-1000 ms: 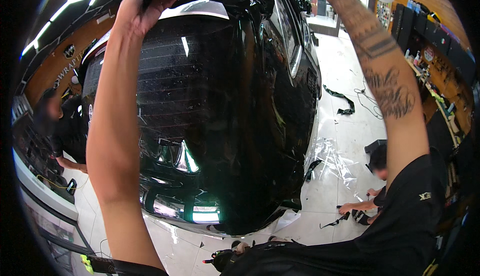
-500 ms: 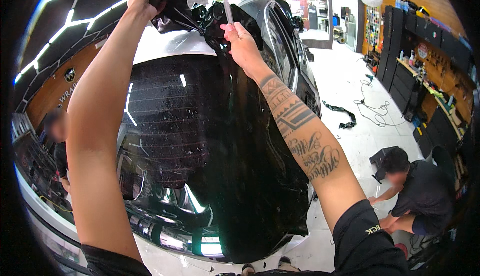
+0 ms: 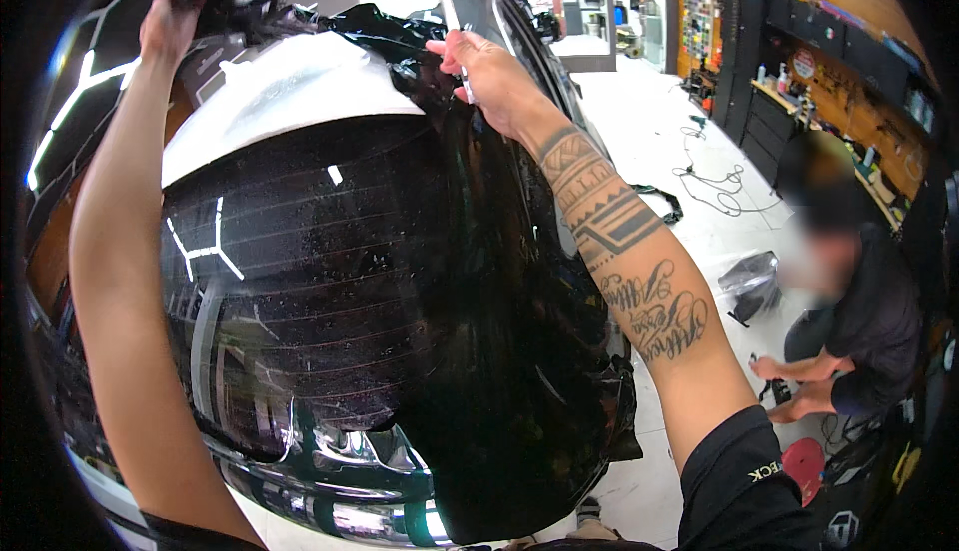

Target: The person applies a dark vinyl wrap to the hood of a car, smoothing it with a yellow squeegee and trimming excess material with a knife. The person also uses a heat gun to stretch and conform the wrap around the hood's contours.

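My left hand (image 3: 168, 23) is raised at the upper left, closed on dark glossy film that blurs toward the top. Crumpled black film (image 3: 383, 36) stretches along the car's roof edge and down its right rear side (image 3: 499, 351). My right hand (image 3: 484, 81) is closed around a thin silvery tool, partly hidden by its fingers, against that film beside the right roof pillar. Below both hands is the car's rear window (image 3: 290, 281), speckled and glossy, with the pale bare roof edge (image 3: 290, 86) above it.
A person (image 3: 864, 301) crouches low on the right, near a dark object wrapped in clear plastic (image 3: 747, 281) and a red round object (image 3: 802, 466). Cables (image 3: 714, 186) lie on the white floor. A workbench with bottles (image 3: 774, 86) and dark cabinets runs along the right wall.
My left hand has moved left with the film, exposing more of the pale roof. My right hand has come down from the top. The right-hand co-worker now appears higher and nearer.
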Demonstrator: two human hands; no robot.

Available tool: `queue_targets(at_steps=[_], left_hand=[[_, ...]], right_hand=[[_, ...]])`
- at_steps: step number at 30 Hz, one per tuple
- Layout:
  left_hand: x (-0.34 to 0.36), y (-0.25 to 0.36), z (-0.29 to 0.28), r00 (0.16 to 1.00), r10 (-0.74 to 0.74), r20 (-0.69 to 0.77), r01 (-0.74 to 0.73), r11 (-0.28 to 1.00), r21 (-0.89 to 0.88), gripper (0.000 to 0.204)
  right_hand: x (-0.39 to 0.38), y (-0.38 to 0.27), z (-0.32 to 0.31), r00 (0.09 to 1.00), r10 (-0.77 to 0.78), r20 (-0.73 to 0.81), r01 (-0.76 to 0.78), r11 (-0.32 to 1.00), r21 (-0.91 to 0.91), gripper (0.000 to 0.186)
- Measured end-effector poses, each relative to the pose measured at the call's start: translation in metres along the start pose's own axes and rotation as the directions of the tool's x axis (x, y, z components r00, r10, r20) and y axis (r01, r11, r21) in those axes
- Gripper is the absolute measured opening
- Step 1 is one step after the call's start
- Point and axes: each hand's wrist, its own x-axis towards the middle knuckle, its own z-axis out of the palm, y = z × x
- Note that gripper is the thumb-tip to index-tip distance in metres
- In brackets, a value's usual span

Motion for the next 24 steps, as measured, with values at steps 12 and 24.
queue_targets(at_steps=[12, 24], left_hand=[[-0.069, 0.069, -0.036, 0.627, -0.723, 0.291, 0.013, 0.383, 0.924, 0.076], [-0.311, -0.027, 0.06, 0.923, -0.343, 0.174, -0.141, 0.12, 0.983, 0.025]], right_hand=[[0.03, 0.001, -0.041, 0.873, -0.487, -0.003, 0.434, 0.782, -0.447, 0.039], [0.026, 0.063, -0.093, 0.777, -0.481, 0.407, 0.577, 0.803, -0.152, 0.029]])
